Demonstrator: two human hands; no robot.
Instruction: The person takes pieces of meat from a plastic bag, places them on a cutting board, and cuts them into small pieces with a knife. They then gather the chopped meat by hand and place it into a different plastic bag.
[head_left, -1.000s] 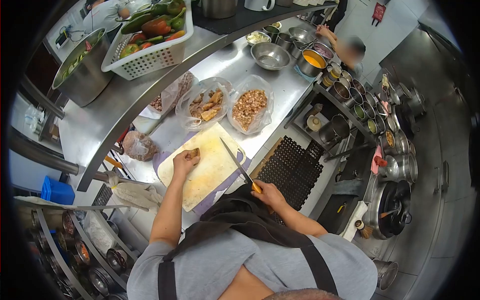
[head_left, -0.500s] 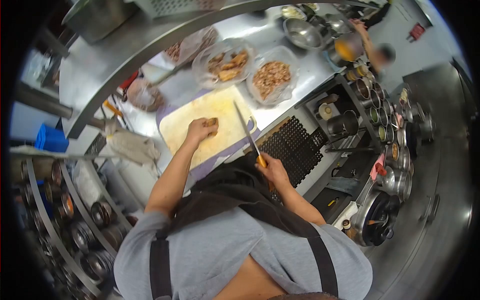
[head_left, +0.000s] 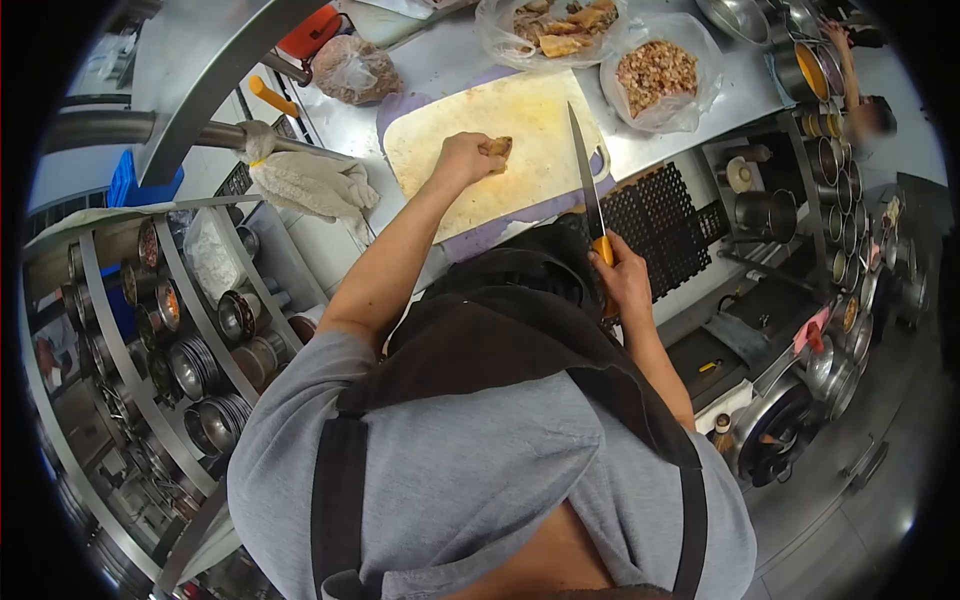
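Note:
My left hand (head_left: 468, 160) is closed on a small brown piece of meat (head_left: 502, 147), held at the surface of a worn cream cutting board (head_left: 545, 105). My right hand (head_left: 627, 275) grips the orange handle of a long kitchen knife (head_left: 584, 165). Its blade points away from me over the right end of the board, apart from the meat. Beneath the board lies a purple cloth (head_left: 480, 240). Just beyond it, a clear bag of diced meat (head_left: 657, 78) and another of larger brown meat pieces (head_left: 565, 30) stand open.
A tied bag of meat (head_left: 355, 70) sits at the board's far left. An orange-handled tool (head_left: 272, 97) and a hanging towel (head_left: 310, 183) are on the left. A black perforated mat (head_left: 655, 225) is to the right. Another person (head_left: 868, 115) stands at far right, near pots.
My view has tilted and shifted, so the board and bags appear higher and further right. Both hands keep their holds; the knife stays over the board's right end.

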